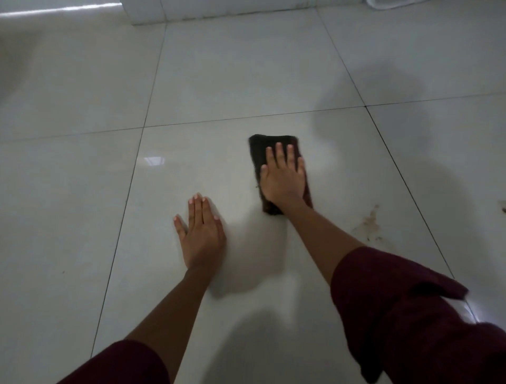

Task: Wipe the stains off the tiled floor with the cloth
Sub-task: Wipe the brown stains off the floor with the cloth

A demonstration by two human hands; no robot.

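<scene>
A dark brown folded cloth [261, 149] lies flat on the glossy white tiled floor [219, 82]. My right hand [283, 178] presses down on the cloth with the palm flat and the fingers spread. My left hand [201, 233] rests flat on the bare tile to the left and nearer to me, holding nothing. A brownish stain [369, 220] marks the tile to the right of my right forearm, apart from the cloth. Another small brown mark [502, 207] shows at the right edge of the view.
Dark grout lines [246, 117] cross the floor. A white wall base [219, 11] runs along the far edge, with a white object [383, 3] at the top right. My dark red sleeves [397, 301] fill the lower corners.
</scene>
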